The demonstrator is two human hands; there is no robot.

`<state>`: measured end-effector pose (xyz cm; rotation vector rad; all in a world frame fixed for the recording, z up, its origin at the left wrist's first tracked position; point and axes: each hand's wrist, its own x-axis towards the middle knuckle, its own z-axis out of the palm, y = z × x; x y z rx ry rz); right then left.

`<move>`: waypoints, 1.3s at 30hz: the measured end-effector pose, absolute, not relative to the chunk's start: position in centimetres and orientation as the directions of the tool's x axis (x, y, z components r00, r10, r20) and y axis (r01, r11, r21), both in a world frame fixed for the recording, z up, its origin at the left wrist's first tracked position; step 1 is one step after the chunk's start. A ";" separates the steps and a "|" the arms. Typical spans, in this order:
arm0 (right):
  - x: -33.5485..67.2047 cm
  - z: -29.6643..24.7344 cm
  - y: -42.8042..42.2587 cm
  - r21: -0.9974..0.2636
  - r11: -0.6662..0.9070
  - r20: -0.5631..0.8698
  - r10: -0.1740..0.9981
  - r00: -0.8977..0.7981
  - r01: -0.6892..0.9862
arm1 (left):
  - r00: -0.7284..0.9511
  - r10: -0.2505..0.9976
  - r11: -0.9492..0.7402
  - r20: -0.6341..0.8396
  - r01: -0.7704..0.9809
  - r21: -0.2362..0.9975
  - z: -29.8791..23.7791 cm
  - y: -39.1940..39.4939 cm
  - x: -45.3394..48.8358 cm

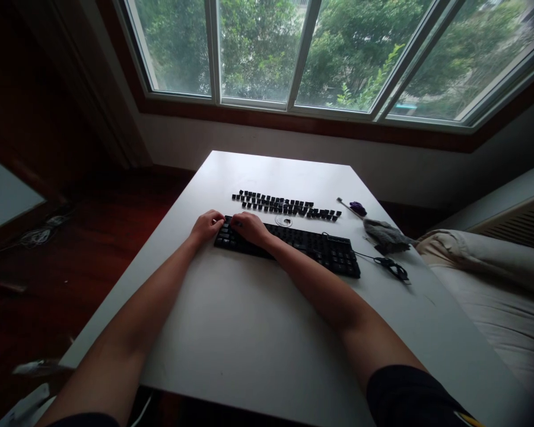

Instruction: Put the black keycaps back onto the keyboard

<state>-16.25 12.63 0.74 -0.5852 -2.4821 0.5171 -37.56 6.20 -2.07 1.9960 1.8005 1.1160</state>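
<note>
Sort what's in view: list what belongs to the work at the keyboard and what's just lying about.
Belongs:
black keyboard, left hand and right hand at its left end
loose keycaps, in rows beyond it
probably brush-like tool and grey cloth, neither in hand

Seemingly just lying about:
pale cords on the wooden floor
perhaps the purple item, unclear what

A black keyboard lies on a white worktop. The left hand is at its left end, while the right hand rests over its left part, fingertips close together. Just beyond, loose black keycaps stand in uneven rows. Farther right are a purple item, a crumpled grey cloth and the bundled cable. Behind the worktop, windows show green trees.
</note>
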 end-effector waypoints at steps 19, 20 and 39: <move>-16.7 0.6 12.5 -0.431 0.824 0.405 0.540 -0.738 0.367 | -0.039 0.929 -0.213 0.368 0.756 0.618 -1.6 6.0 -37.4; -16.7 0.6 12.5 -0.422 0.828 0.406 0.537 -0.740 0.369 | -0.037 0.928 -0.215 0.371 0.759 0.614 -1.6 6.0 -37.4; -15.8 1.6 14.3 -0.335 0.827 0.393 0.557 -0.731 0.450 | -0.028 0.929 -0.218 0.369 0.764 0.607 -1.7 6.1 -37.3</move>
